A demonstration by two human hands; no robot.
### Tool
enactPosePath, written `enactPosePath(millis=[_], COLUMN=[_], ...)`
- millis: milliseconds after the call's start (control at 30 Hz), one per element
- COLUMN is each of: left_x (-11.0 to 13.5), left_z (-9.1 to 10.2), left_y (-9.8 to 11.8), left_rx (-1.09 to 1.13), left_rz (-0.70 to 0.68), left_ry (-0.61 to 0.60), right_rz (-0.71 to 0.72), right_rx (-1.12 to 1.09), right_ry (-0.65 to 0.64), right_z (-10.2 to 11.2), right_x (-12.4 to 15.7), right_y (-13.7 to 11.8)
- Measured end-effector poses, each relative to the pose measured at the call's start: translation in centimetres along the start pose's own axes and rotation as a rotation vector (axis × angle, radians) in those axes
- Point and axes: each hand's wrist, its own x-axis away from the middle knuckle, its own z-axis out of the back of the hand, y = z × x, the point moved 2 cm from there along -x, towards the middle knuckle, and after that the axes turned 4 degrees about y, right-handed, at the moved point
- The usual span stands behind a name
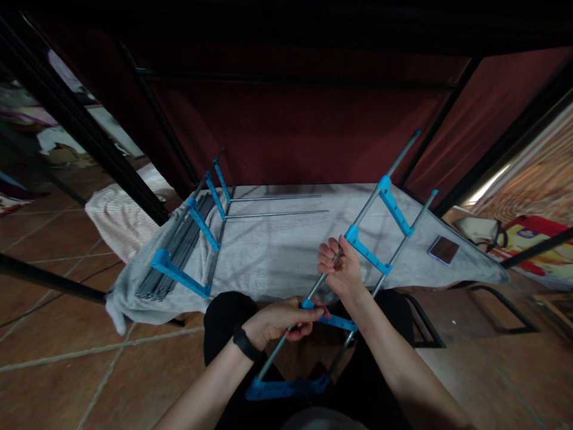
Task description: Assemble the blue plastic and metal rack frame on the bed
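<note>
A rack frame made of grey metal tubes and blue plastic brackets (370, 255) slants across my lap, its upper end raised over the cloth. My left hand (295, 318) is closed around the near tube (274, 353), right at a lower blue bracket (338, 322). Higher up the same tube, my right hand (341, 267) grips it just below another blue bracket. Both fists are wrapped round the metal. A second frame with similar blue brackets (203, 224) stands at the left of the cloth, two thin rods (277, 214) reaching right from it.
A grey cloth (264, 257) covers the low table. Several loose grey tubes (181, 248) lie bundled at its left, and a phone (444, 249) rests at its right. Black metal posts (85, 119) surround the table, with a dark red panel (290, 131) behind.
</note>
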Motion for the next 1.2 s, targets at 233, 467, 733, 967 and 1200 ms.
enactPosePath(millis=[233, 467, 733, 967, 1200], left_x=[-0.6, -1.2, -1.4, -1.3, -1.5], left_z=[-0.7, -1.5, -1.8, -2.2, -1.8], left_y=[-1.4, -1.9, -2.4, -2.1, -2.6], left_rx=[-0.069, -0.224, -0.226, -0.223, -0.361], left_rz=[-0.015, -0.229, -0.272, -0.290, -0.287], left_ry=[0.145, 0.482, 0.433, 0.441, 0.510], right_rz=[-0.136, -0.007, 0.135, 0.155, 0.204], right_rx=[0.065, 0.068, 0.098, 0.087, 0.108], right_ry=[-0.104, 0.122, 0.355, 0.426, 0.456], right_z=[-1.1, -2.8, -2.5, -2.8, -2.8], right_x=[0.3, 1.4, 2.6, 2.6, 2.6], right_y=[0.9, 1.7, 2.1, 1.9, 2.2])
